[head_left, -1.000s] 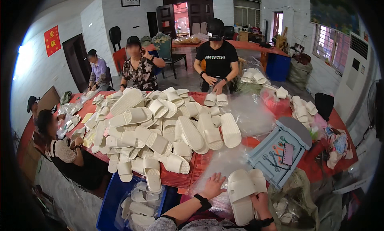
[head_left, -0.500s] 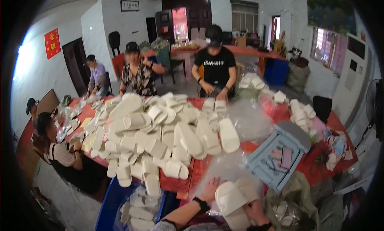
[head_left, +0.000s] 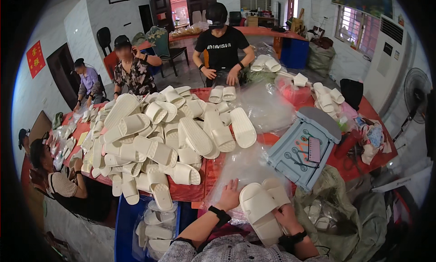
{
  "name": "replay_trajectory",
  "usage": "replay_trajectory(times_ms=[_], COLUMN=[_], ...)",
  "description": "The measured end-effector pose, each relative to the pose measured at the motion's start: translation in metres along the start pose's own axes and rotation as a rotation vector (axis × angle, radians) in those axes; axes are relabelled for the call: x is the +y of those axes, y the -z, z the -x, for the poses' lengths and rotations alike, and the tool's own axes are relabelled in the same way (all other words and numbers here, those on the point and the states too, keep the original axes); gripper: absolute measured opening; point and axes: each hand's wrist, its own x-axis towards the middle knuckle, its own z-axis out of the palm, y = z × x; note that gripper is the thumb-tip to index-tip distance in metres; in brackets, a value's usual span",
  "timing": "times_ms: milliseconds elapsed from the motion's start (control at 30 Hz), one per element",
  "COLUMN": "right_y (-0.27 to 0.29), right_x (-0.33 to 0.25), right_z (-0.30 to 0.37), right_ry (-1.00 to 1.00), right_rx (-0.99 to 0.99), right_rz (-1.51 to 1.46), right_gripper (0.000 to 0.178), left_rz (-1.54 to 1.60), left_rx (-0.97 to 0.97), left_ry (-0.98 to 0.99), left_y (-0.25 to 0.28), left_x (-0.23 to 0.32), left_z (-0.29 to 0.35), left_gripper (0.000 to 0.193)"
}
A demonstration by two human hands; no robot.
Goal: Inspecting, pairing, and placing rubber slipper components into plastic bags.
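Note:
My right hand (head_left: 288,218) grips a pair of cream slide slippers (head_left: 258,208) at the table's near edge, its fingers partly hidden behind them. Just left of the pair, my left hand (head_left: 228,195) lies with fingers spread on a stack of clear plastic bags (head_left: 249,164). That hand holds nothing. A big heap of loose cream slippers (head_left: 156,149) covers the table left of the bags, soles and straps facing every way. One slipper (head_left: 243,127) rests sole up at the heap's right end.
A grey-blue plastic stool (head_left: 290,160) with scissors and a pink phone-like object stands right of the bags. Below the table are a blue crate (head_left: 123,225) of bagged slippers and a green sack (head_left: 338,198). Co-workers (head_left: 222,48) sit or stand around the red table (head_left: 210,178).
The view has tilted down and shifted right, so the scene sits higher and further left. My right hand still holds the pair; my left hand stays on the bags.

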Motion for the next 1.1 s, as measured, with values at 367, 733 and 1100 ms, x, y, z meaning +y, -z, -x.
replay_trajectory(times_ms=[367,733,1100], right_y=[0.02,0.004,-0.016], right_x=[-0.029,-0.024,-0.015], right_z=[0.007,-0.004,-0.019], right_ry=[0.009,0.13,0.005], right_rx=[0.025,-0.116,-0.031], right_rz=[0.056,0.148,0.44], right_gripper=[0.031,0.038,0.044], left_rz=[0.418,0.655,0.41], left_rx=[0.005,0.004,0.144], left_ry=[0.181,0.019,-0.279], left_y=[-0.002,0.036,0.104], left_x=[-0.023,-0.021,0.036], left_z=[-0.027,-0.026,-0.012], left_gripper=[0.04,0.038,0.04])
